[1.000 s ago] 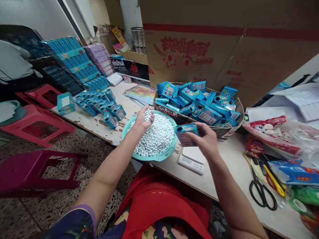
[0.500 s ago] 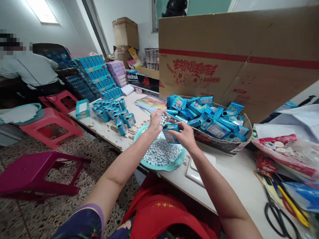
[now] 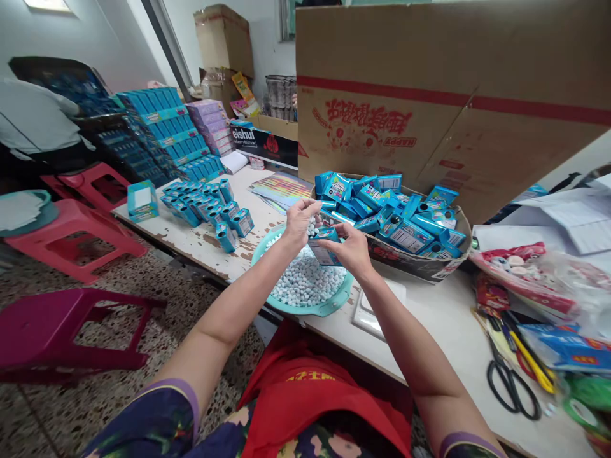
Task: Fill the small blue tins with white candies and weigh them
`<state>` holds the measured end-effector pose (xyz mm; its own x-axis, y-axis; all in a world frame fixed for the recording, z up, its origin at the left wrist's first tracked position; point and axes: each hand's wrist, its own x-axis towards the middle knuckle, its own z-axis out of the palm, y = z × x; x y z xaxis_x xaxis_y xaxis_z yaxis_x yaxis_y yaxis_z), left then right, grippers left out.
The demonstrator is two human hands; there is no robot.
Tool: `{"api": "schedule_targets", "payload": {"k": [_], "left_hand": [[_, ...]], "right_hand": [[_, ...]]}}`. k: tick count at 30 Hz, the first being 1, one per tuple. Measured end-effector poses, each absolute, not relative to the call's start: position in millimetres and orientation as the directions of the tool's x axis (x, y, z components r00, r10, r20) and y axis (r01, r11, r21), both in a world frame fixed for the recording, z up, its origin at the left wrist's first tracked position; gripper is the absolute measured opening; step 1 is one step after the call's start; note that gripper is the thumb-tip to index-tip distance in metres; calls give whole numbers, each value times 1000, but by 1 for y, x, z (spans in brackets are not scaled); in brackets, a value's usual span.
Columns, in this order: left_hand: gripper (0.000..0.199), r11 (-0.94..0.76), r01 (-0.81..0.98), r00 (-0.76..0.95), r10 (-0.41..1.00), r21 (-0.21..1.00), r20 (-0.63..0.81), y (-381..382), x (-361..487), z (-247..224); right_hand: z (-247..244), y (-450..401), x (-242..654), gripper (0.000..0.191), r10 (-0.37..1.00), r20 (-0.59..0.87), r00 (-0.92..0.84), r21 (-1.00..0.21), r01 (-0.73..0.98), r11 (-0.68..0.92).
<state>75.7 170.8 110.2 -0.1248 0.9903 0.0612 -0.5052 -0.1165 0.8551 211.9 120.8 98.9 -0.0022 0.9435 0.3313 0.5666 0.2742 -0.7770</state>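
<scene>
Just above a turquoise basin, my left hand is closed around several small pale candies. A small blue candy box is held by my right hand, tilted, with the candies at its upper edge. Many loose pale candies fill the basin below both hands. Behind my right hand stands a cardboard tray heaped with blue boxes. To the left, several more small blue boxes stand grouped on the table.
A white scale lies right of the basin. Black-handled scissors and plastic bags are at the right. A large carton rises behind the tray. Stools stand on the floor at left, with a person beyond.
The view has tilted down and shifted slightly right. My left hand has drawn closer over the box's top edge, with the candies still in it. My right hand keeps its hold.
</scene>
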Motion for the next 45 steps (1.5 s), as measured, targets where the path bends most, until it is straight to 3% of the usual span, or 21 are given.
{"api": "schedule_targets", "payload": {"k": [10,17,23,26,28,31,33,35,38,40,42,44,45], "left_hand": [[28,-132,-448,-135,988,884,79,164,74,114],[32,-147,-432,-120,987,890,105,156,75,120],[27,-61,-479,-1,998,875,69,153,77,123],[23,-132,-511,-61,991,849,118,161,68,121],[20,-213,-399,-171,973,892,157,169,58,112],[15,-203,142,-98,971,969,218,178,47,84],[12,-187,409,51,982,893,182,177,45,61],[14,-225,565,175,973,794,151,171,48,43],[32,-310,797,308,947,519,93,158,56,32],[38,-308,872,313,948,380,51,152,60,32],[31,-257,893,258,965,370,48,149,62,33],[18,-193,851,174,981,488,84,150,62,33],[13,-158,772,115,987,616,109,152,62,32]], "right_hand": [[98,116,209,37,942,334,5,-780,563,274],[96,113,209,37,944,328,29,-842,462,278],[94,110,210,36,951,302,61,-881,399,254],[96,106,217,37,946,318,59,-895,347,279],[94,102,227,39,940,331,86,-912,284,296],[87,97,242,42,928,326,180,-934,212,287],[79,96,250,43,924,319,212,-937,218,274],[71,96,256,44,926,316,208,-937,224,269],[64,98,262,44,921,316,230,-939,215,269],[62,98,264,45,917,313,249,-939,225,260],[63,97,266,46,914,309,261,-939,234,251],[64,95,266,46,914,308,264,-939,240,247],[65,94,266,46,914,309,262,-938,244,246]]}}
